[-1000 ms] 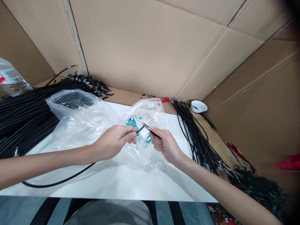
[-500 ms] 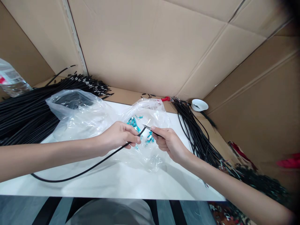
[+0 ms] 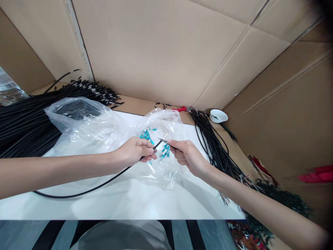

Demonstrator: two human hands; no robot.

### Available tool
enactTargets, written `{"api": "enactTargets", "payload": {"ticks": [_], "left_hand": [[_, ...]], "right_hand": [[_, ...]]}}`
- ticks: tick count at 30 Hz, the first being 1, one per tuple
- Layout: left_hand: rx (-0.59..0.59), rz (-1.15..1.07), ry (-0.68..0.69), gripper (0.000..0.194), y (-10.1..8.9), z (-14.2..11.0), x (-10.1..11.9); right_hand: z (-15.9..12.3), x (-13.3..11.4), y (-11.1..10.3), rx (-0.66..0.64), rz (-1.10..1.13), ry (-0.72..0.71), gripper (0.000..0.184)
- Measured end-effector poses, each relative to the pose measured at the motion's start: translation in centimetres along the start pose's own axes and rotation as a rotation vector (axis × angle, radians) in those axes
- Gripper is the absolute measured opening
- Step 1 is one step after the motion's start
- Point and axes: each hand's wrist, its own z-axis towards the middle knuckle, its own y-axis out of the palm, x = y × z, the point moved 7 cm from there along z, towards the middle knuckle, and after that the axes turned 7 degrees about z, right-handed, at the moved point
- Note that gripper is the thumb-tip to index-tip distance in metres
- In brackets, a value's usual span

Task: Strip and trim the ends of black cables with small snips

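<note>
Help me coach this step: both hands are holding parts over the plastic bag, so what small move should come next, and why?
Probably ease the black cable's tip, pinched in the left hand, toward the thin metal piece held by the right hand. Their ends nearly meet above the plastic bag of blue terminals.

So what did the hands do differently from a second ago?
The left hand slid back along the black cable, so more of its tip now sticks out toward the thin metal piece in the right hand. Both hands kept their grip. The clear bag with blue bits and the cable bundles stayed put.
</note>
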Motion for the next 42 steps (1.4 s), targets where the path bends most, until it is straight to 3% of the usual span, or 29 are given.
{"api": "enactTargets", "payload": {"ticks": [7, 12, 21, 28, 39, 42], "left_hand": [[-0.048, -0.003, -0.080, 0.020, 0.1, -0.3, -0.3], [-0.010, 0.042, -0.094, 0.027, 0.1, -0.3, -0.1], [-0.054, 0.165, -0.046, 0.025, 0.8, 0.0, -0.4], [-0.061, 0.162, 0.000, 0.017, 0.9, 0.4, -0.3], [-0.196, 0.032, 0.005, 0.028, 1.4, 0.2, -1.4], [-0.153, 0.072, -0.029, 0.027, 1.1, 0.0, -1.4]], "right_hand": [[-0.1, 0.5, -0.1, 0.023, 0.027, 0.019, 0.041], [-0.5, 0.0, 0.1, 0.036, -0.015, 0.022, 0.043], [-0.9, -0.3, -0.5, 0.068, -0.180, 0.070, 0.045], [-1.2, -0.1, -1.0, 0.086, -0.114, 0.189, 0.045], [-1.1, 1.7, -0.6, 0.023, 0.034, 0.061, 0.043], [-1.0, 1.7, -0.6, 0.005, 0.015, 0.054, 0.044]]}}
